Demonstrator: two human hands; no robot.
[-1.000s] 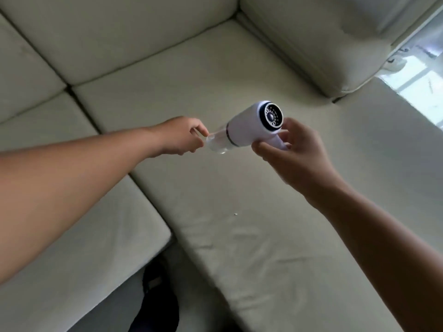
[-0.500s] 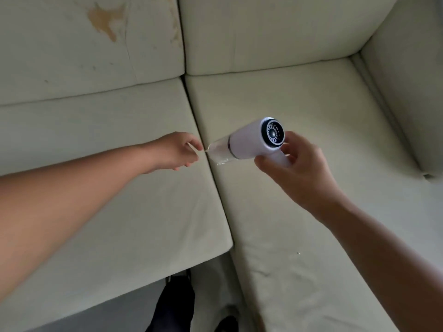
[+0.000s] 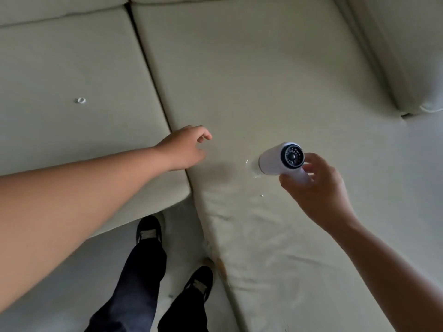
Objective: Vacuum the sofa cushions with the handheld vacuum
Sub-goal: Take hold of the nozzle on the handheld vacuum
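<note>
The right hand (image 3: 316, 188) is gripping the white vacuum (image 3: 281, 161) by its handle, holding it above the right cushion (image 3: 275, 80). The left hand (image 3: 185, 147) is reaching out over the seam, fingers loosely curled and holding nothing. A small ring (image 3: 81, 100) is lying on the left cushion (image 3: 72, 68).

I see the right hand (image 3: 316, 185) gripping the white handheld vacuum (image 3: 280, 161) by its handle, above the right seat cushion (image 3: 275, 80). Left hand (image 3: 184, 147) empty, fingers loosely curled, over the cushion seam. 1 small white ring (image 3: 81, 100) lies on the left cushion (image 3: 72, 68). 2 dark shoes below.
</note>
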